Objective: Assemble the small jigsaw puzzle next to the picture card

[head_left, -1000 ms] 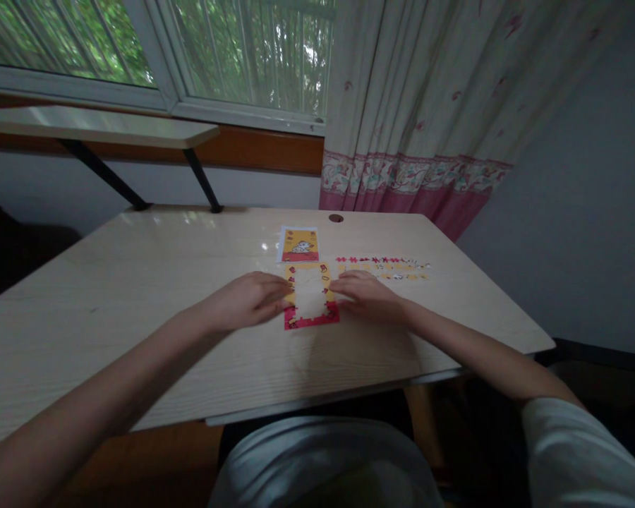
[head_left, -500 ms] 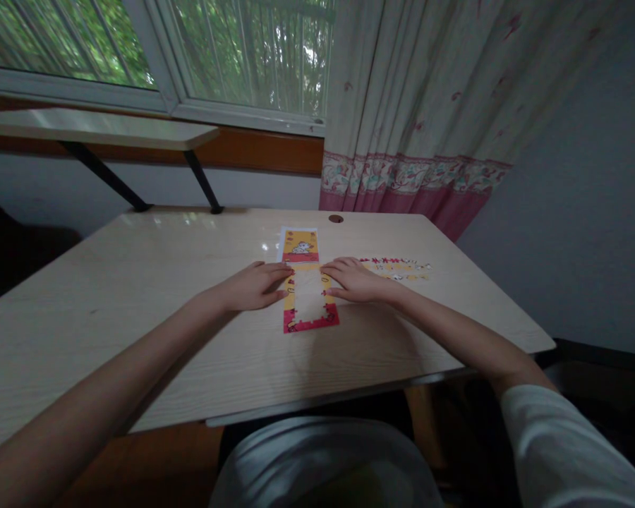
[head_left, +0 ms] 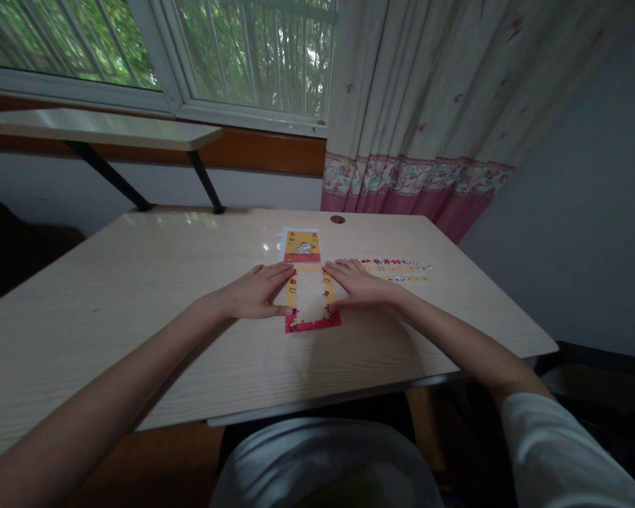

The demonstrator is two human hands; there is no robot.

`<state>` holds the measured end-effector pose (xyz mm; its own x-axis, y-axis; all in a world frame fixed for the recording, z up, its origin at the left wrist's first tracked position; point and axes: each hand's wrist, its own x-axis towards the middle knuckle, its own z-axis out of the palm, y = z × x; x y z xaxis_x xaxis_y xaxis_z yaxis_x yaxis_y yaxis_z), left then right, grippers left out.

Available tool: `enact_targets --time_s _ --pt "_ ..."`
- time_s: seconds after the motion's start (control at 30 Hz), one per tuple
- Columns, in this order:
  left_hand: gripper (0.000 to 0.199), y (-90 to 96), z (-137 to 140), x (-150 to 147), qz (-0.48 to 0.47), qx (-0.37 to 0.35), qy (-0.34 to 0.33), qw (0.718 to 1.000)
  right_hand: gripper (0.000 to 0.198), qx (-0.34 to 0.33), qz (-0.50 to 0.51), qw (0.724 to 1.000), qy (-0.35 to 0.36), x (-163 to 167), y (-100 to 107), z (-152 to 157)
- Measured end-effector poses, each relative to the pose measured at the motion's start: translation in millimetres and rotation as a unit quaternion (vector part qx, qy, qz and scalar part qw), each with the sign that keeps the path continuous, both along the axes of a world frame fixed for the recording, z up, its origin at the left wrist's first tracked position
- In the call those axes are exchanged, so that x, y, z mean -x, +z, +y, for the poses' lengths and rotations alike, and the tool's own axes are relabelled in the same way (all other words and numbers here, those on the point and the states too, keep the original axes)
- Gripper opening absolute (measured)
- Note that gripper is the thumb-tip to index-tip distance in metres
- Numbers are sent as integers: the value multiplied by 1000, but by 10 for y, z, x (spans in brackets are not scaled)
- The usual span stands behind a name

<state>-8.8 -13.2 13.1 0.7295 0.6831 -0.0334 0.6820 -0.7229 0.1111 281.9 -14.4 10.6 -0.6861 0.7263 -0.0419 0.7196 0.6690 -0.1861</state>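
A red and yellow puzzle frame [head_left: 313, 326] lies flat on the desk, with bare interior and notched inner edges. My left hand [head_left: 257, 291] rests along its left side, fingers stretched and thumb apart near the lower left. On the opposite side my right hand [head_left: 360, 283] lies with fingers extended and thumb at the lower right edge. Just beyond the frame is a picture card [head_left: 303, 246] showing a white animal on orange and red. Loose puzzle pieces [head_left: 396, 269] in red, yellow and white lie in rows right of my right hand.
The light wooden desk [head_left: 190, 254] extends on both sides. A raised shelf [head_left: 95, 128] on black supports [head_left: 205, 182] stands at the back left. Behind the desk hangs a curtain [head_left: 402, 169], beside a window [head_left: 254, 63]. A round cable hole [head_left: 337, 219] sits near the rear edge.
Both thumbs have slid down along the frame toward its lower corners, spreading wider from the fingers. The frame and the loose pieces stay in place.
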Motion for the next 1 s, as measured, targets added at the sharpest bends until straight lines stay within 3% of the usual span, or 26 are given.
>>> enact_targets --time_s 0.23,1.0 --pt "105 -44 -34 -33 28 28 18 999 115 53 -9 999 -2 18 40 -75" --pt "102 -44 -39 -11 4 37 23 999 109 30 0 999 10 0 -15 -64"
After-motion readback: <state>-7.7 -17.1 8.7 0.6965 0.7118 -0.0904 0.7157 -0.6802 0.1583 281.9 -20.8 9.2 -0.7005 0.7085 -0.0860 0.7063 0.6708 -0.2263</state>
